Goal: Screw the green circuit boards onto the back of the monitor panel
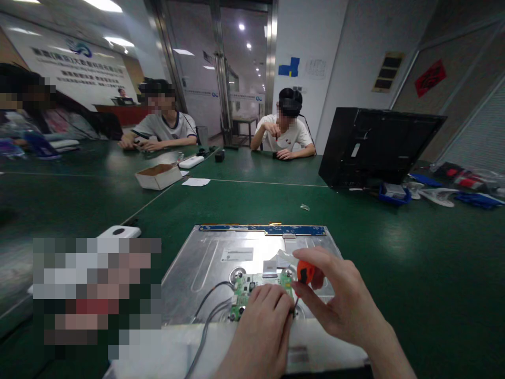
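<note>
The right hand (pixel 343 295) pinches the screwdriver (pixel 304 272) at the circuit board (pixel 245 284), on the metal panel (pixel 185 273). Left hand (pixel 262 321): fingers together over the board; grip cannot be told. The slanted shaft (pixel 296 302) could slip, scratching the board or jabbing fingers.

On the green counter (pixel 414 252) we count: one metal panel (pixel 189 273), a blue circuit strip (pixel 236 229) along its far edge; one green circuit board (pixel 249 284) upon it, grey cables (pixel 208 326) at the left; left hand (pixel 268 316), laid over the board; one orange-handled screwdriver (pixel 309 267), in the grip of the right hand (pixel 343 295), shaft angled down by the board's right edge. Farther off, we list one open box (pixel 160 180), whitish; one black monitor (pixel 374 145), its back towards us.
</note>
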Available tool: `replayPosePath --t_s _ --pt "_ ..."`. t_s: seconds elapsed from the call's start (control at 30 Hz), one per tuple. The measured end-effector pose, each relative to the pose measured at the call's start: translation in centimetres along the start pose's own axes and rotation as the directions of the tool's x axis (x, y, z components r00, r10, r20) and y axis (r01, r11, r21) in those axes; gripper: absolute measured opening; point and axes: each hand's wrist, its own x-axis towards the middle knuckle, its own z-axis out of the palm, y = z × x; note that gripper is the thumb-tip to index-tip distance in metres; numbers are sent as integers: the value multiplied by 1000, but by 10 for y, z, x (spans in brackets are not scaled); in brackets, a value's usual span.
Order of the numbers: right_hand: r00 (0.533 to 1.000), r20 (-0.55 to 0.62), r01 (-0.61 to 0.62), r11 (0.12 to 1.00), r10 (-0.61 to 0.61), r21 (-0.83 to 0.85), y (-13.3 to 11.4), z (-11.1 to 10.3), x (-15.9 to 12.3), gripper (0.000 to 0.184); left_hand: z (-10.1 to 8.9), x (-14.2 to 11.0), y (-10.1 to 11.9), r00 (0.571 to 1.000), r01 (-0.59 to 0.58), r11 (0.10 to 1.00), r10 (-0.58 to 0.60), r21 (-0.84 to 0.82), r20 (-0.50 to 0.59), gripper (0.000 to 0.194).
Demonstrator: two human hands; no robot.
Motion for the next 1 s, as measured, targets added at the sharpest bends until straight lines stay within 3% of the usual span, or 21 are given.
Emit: replayPosePath --t_s 0.27,0.53,0.83,1.0 --pt "1000 -21 -14 999 15 35 2 0 -2 31 2 -2 -1 1000 1 1000 -1 -6 -22 20" --pt "1000 -5 -7 995 8 101 -1 -2 -1 41 3 -1 -1 1000 4 1000 -4 -20 -11 20" --pt "999 -35 -5 998 7 56 1 -1 0 28 2 -1 -1 1000 14 999 -14 -31 4 21" --pt "997 -48 -63 997 65 45 0 1 -4 35 3 0 0 1000 9 1000 -9 -23 12 21"
